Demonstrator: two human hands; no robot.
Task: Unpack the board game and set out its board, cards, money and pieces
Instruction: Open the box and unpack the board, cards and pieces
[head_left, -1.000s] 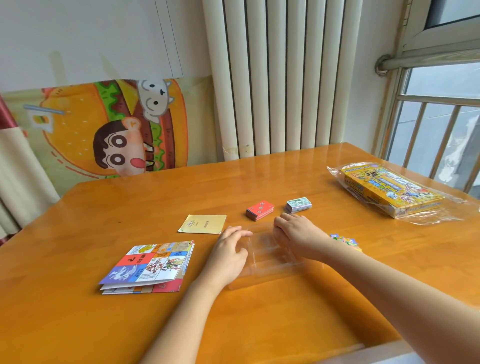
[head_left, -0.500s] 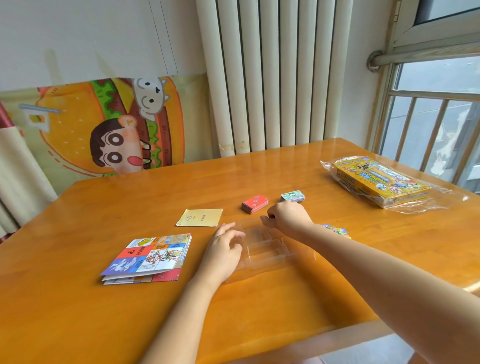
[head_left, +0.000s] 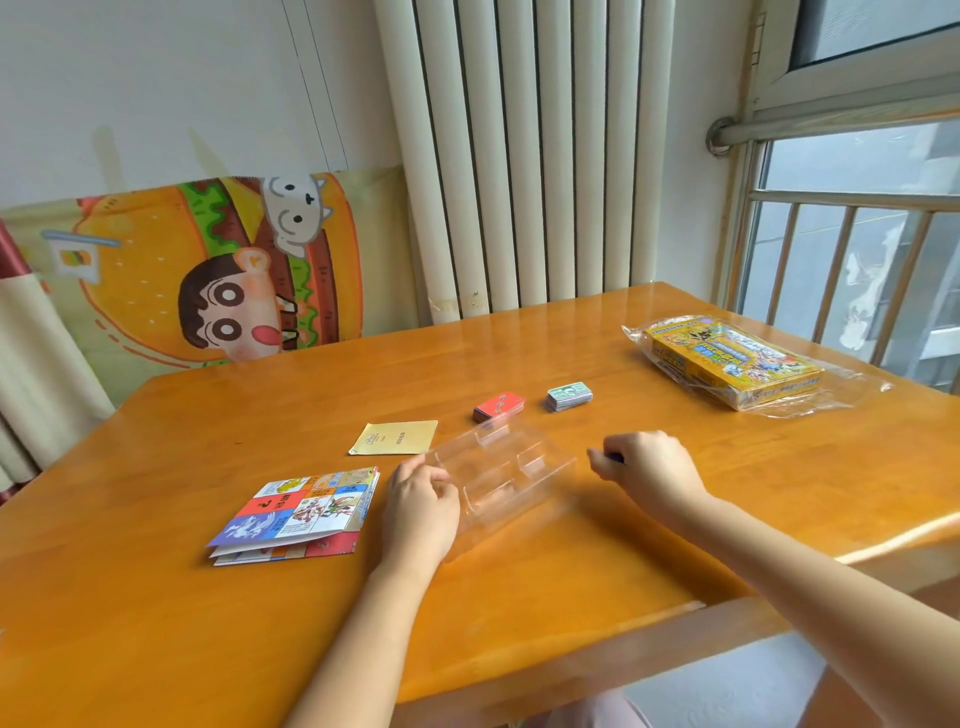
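Note:
A clear plastic tray (head_left: 511, 470) lies on the wooden table (head_left: 571, 561) in front of me. My left hand (head_left: 421, 506) holds its left edge. To the tray's right, my right hand (head_left: 647, 465) is curled round a small blue piece, mostly hidden. Beyond the tray sit a red card deck (head_left: 500, 406) and a green deck of money (head_left: 569, 396). A yellow leaflet (head_left: 395, 437) lies left of the decks. The folded game board (head_left: 301, 512) rests at the left. The coloured cards seen earlier are hidden behind my right hand.
The yellow game box (head_left: 732, 364) sits in its clear wrapper at the table's far right, near the window bars. A white radiator (head_left: 524, 156) and a cartoon cloth (head_left: 208, 275) stand behind the table.
My right hand has left the tray's far edge and moved right, away from the tray, gripping a small blue piece. My left hand stays at the tray's left edge.

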